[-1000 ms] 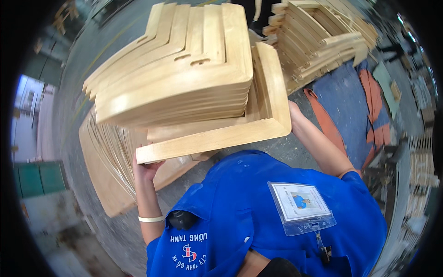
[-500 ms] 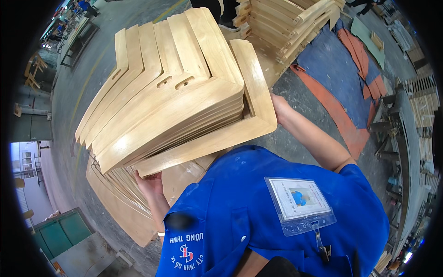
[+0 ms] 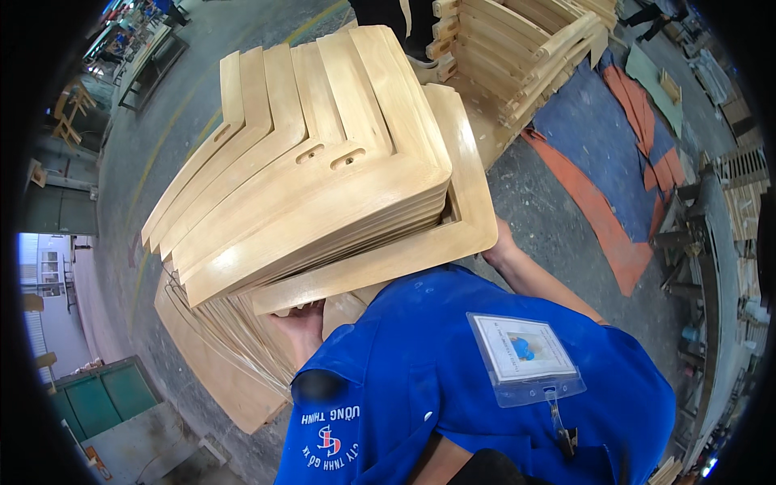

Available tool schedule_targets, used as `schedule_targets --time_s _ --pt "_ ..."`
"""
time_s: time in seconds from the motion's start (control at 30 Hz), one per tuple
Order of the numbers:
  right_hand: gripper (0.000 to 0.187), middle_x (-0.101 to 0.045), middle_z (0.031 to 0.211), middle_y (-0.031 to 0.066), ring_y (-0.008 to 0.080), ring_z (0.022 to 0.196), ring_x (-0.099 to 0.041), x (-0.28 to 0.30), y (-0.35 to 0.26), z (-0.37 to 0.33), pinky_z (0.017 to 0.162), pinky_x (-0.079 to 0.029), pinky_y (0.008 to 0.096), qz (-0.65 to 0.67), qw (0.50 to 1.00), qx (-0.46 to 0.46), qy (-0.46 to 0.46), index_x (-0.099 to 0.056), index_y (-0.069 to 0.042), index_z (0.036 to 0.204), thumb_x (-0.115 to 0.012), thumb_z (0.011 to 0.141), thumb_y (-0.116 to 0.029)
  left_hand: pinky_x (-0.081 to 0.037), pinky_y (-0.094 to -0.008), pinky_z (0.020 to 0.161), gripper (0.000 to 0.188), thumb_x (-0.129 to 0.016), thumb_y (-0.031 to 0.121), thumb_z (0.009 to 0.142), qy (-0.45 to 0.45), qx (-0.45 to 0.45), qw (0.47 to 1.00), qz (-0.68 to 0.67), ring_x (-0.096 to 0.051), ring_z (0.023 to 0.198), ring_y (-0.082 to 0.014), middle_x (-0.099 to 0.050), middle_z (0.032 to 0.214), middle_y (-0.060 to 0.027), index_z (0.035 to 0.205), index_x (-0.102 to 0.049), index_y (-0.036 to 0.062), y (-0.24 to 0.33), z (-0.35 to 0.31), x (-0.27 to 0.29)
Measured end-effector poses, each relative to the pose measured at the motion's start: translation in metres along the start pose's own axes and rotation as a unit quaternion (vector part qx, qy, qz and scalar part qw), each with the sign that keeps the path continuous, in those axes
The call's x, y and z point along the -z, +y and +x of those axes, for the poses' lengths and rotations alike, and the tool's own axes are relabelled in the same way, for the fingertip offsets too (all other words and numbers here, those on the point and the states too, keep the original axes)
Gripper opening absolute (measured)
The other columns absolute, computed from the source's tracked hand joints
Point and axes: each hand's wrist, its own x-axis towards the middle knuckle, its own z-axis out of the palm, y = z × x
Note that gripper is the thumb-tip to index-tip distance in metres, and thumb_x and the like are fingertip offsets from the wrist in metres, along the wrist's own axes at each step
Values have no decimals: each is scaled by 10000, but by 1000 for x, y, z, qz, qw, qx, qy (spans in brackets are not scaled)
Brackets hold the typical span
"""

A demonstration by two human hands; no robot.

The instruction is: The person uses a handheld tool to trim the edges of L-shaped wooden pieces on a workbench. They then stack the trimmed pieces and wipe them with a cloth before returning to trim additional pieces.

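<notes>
An angled, L-shaped pale wooden frame piece lies along the near side of a tall stack. My left hand is closed on its left end from below, with fingertips under the wood. At its right corner my right hand grips the edge, its fingers mostly hidden behind the wood. The stack is of several like angled wooden pieces, fanned out toward the left. Two of the upper ones show oval slots with holes. The held piece sits very close to the stack; whether they touch I cannot tell.
Beneath the stack is a brown board with thin strands or strips on it. More wooden frames are piled at the far right. Blue and orange sheets cover the floor. A person's dark-clothed legs stand beyond the stack.
My left hand has shifted right along the underside of the frame piece. My right hand sits a little lower at the corner, with its arm nearer my body. The whole view has shifted slightly.
</notes>
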Motion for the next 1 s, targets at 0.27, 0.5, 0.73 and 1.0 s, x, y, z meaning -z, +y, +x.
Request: schedule_targets --time_s 0.27,0.5,0.73,1.0 --pt "374 -626 1107 93 176 977 -617 -26 0 -4 824 -494 299 46 998 29 -24 -526 -16 1232 -469 964 -271 -2 -686 1044 1063 -275 873 696 30 42 992 116 -192 1353 -440 -199 1495 -195 1471 -212 150 17 20 6" --pt "391 -596 1174 114 200 1055 -584 -16 -5 -2 891 -463 320 -30 992 102 -63 -509 -25 1264 -393 991 -280 -24 -664 1051 922 -235 818 782 99 -142 967 188 -147 1394 -327 -203 1518 -96 1472 -214 207 26 18 14" --pt "416 -549 1262 107 222 1132 -543 -22 -4 0 949 -435 333 54 991 120 4 -492 -16 1285 -369 1004 -297 -182 -378 1086 754 -210 689 903 46 -238 966 86 -250 1374 -197 -335 1479 -14 1435 -327 168 24 23 -9" --pt "438 -519 1286 139 240 1158 -524 -20 -14 -12 961 -428 351 -3 986 167 -29 -469 -18 1300 -317 1011 -309 -200 -436 1014 799 -257 759 850 64 -194 970 133 -326 1282 -155 -403 1413 15 1362 -422 168 32 25 11"
